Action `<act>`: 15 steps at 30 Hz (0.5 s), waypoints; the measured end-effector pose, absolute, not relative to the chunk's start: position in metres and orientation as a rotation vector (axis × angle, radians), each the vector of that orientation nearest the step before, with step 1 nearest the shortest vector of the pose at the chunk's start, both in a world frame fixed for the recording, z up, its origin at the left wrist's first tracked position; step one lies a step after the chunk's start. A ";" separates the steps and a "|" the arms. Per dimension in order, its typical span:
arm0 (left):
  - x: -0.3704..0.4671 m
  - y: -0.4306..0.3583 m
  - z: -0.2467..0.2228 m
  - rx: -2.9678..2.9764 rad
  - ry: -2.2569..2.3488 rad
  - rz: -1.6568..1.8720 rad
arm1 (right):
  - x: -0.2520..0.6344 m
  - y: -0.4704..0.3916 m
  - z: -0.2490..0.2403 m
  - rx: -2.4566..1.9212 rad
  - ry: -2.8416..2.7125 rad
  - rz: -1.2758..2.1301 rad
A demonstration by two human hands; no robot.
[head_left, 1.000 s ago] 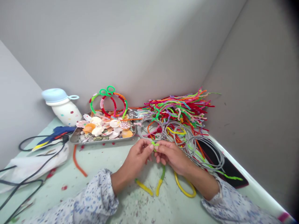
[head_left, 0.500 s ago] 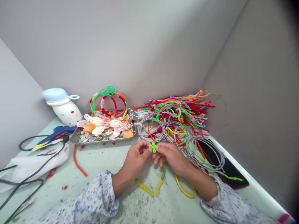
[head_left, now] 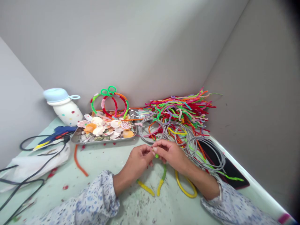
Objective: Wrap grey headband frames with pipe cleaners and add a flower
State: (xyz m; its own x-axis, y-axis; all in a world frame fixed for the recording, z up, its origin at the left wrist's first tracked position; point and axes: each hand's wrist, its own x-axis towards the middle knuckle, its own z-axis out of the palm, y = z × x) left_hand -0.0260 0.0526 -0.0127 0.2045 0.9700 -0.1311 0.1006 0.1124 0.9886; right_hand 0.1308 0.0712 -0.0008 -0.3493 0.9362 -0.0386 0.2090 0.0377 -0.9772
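My left hand [head_left: 140, 159] and my right hand [head_left: 170, 155] meet at the middle of the table, fingertips touching. Both pinch a small bright green pipe-cleaner piece [head_left: 156, 154], mostly covered by the fingers. Below the hands lie a yellow-tipped strip [head_left: 145, 188] and a green and yellow strip [head_left: 160, 185]; their upper ends are hidden behind the hands. A yellow loop [head_left: 186, 190] rests beneath my right forearm.
A metal tray [head_left: 106, 142] of shells carries colourful pipe-cleaner rings [head_left: 115, 107]. A bottle [head_left: 67, 109], glue gun [head_left: 56, 132] and black cable [head_left: 38, 168] are left. Pipe cleaners [head_left: 180, 107], grey wire coils [head_left: 206, 153] and a dark flat object [head_left: 234, 175] lie right.
The fingers have closed in over the green piece, which shows less now. My right fingertips have moved left over the left ones.
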 end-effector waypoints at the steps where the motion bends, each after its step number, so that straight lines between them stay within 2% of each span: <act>1: -0.026 0.052 -0.012 1.263 1.167 0.916 | 0.130 0.071 0.000 -1.185 -1.644 1.365; 15: -0.024 0.053 -0.021 1.150 1.053 1.042 | 0.125 0.069 -0.007 -1.061 -1.363 1.567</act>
State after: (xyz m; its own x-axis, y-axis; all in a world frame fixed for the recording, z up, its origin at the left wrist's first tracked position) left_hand -0.0237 0.0533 -0.0206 0.1890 0.9775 -0.0932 -0.0824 0.1104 0.9905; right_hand 0.1249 0.0693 -0.0072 -0.3401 0.9357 -0.0937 -0.0371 -0.1129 -0.9929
